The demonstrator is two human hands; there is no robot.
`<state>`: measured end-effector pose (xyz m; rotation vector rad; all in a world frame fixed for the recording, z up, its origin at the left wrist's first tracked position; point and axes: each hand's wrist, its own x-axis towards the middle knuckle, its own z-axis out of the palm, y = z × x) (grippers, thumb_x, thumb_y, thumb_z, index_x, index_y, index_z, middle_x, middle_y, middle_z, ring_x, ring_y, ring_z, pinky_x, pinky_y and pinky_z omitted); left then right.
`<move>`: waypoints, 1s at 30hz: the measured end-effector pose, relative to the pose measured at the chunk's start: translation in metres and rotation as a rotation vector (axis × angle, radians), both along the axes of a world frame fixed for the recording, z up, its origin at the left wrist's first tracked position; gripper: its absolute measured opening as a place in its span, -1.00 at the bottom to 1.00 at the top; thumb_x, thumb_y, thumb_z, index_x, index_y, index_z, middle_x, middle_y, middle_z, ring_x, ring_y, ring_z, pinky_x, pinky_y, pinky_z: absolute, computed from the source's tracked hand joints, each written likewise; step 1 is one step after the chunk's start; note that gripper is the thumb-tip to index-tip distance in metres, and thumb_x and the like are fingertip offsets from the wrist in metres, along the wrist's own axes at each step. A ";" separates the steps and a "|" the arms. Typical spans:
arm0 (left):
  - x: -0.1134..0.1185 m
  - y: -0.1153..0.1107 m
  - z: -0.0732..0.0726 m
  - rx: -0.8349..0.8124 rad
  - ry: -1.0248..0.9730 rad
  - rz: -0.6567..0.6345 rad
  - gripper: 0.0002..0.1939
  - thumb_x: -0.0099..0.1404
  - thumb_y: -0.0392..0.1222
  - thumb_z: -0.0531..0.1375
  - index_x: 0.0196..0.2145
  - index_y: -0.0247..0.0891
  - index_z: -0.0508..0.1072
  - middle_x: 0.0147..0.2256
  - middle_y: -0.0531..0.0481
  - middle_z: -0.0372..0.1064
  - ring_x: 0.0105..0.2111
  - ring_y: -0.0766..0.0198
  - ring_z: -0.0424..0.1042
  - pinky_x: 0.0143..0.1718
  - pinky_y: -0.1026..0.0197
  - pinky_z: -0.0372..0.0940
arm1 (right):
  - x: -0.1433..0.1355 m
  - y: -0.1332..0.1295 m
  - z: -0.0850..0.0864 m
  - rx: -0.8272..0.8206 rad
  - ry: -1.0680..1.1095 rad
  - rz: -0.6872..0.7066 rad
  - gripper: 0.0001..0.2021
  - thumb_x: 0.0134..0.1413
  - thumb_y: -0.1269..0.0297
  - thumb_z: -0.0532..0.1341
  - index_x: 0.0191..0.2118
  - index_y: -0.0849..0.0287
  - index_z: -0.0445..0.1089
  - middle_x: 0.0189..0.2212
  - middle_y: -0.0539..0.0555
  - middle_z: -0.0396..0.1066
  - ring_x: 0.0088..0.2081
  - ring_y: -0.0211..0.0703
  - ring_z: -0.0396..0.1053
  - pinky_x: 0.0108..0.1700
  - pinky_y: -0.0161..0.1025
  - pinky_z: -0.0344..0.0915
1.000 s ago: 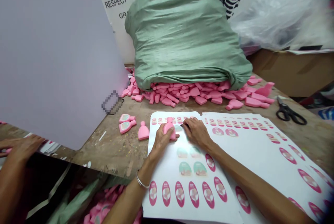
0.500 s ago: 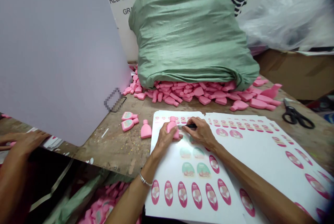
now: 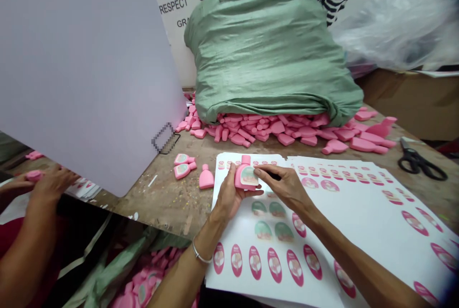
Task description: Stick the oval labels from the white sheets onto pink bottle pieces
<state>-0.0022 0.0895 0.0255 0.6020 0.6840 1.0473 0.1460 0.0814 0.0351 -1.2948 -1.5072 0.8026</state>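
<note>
A small pink toy bottle (image 3: 245, 160) stands upright in my left hand (image 3: 227, 193), whose fingers and thumb close round its left side and base. On its front is a green-and-white sticker (image 3: 248, 175). My right hand (image 3: 283, 183) has thumb and forefinger at the sticker's right edge, with a dark slim tool (image 3: 274, 175) tucked in its curled fingers; the tool's kind is hidden. Below both hands lies a white sticker sheet (image 3: 236, 222) with green arched stickers and pink ovals.
Left of the sheet lie a plain pink bottle (image 3: 206, 178) and two labelled ones (image 3: 183, 169). Many pink bottles spill beneath a green sack (image 3: 272, 54). Black scissors (image 3: 421, 162) rest at right. A pale panel (image 3: 79, 69) stands left, with another person's hand (image 3: 53, 183) beside it.
My right hand has gone from the sheet to the bottle's front, where a green sticker now shows. The bottle faces me more, and my left hand has opened around its underside. The view has shifted slightly.
</note>
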 end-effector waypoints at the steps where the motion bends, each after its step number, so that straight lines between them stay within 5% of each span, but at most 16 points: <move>1: 0.001 -0.001 0.001 0.002 -0.005 0.006 -0.52 0.33 0.10 -0.01 -0.23 -0.40 0.46 -0.40 -0.14 0.48 -0.45 0.17 0.49 -0.29 -0.02 0.43 | -0.002 -0.001 0.001 0.001 0.000 -0.006 -0.72 0.01 0.06 0.24 -0.27 0.14 0.54 -0.33 0.05 0.54 -0.27 -0.09 0.45 -0.20 -0.19 0.35; 18: 0.005 -0.005 0.005 0.033 -0.094 0.027 -0.56 0.30 0.11 0.05 -0.20 -0.34 0.44 -0.28 -0.14 0.47 -0.27 0.12 0.48 -0.17 -0.05 0.40 | -0.015 -0.008 0.003 0.111 -0.010 -0.118 -0.76 0.04 0.11 0.23 -0.24 0.13 0.52 -0.29 0.07 0.53 -0.29 -0.10 0.45 -0.24 -0.18 0.37; 22: 0.005 -0.011 0.010 0.115 -0.090 0.022 -0.70 0.20 -0.09 0.22 -0.15 -0.30 0.39 -0.22 -0.06 0.42 -0.24 0.21 0.44 -0.13 -0.01 0.39 | -0.013 -0.009 0.001 0.216 -0.201 -0.180 -0.76 0.09 0.10 0.20 -0.22 0.10 0.50 -0.27 0.10 0.51 -0.27 -0.08 0.42 -0.19 -0.13 0.32; 26: 0.004 -0.015 0.015 0.148 -0.027 0.020 -0.64 0.11 -0.21 0.29 -0.13 -0.27 0.33 -0.25 -0.01 0.39 -0.30 0.27 0.43 -0.13 -0.01 0.39 | -0.002 -0.006 0.005 0.208 -0.449 -0.304 -0.61 -0.03 -0.01 0.26 -0.13 0.12 0.45 -0.21 0.20 0.49 -0.14 0.13 0.38 -0.06 0.07 0.21; 30: 0.006 -0.019 0.022 0.172 0.031 -0.085 -0.63 0.12 -0.19 0.28 -0.11 -0.25 0.34 -0.26 -0.02 0.38 -0.32 0.27 0.45 -0.17 0.04 0.41 | 0.000 0.002 0.006 0.024 -0.151 -0.098 -0.46 -0.08 -0.05 0.28 0.01 0.08 0.33 -0.07 0.14 0.43 -0.08 0.01 0.40 -0.05 -0.05 0.31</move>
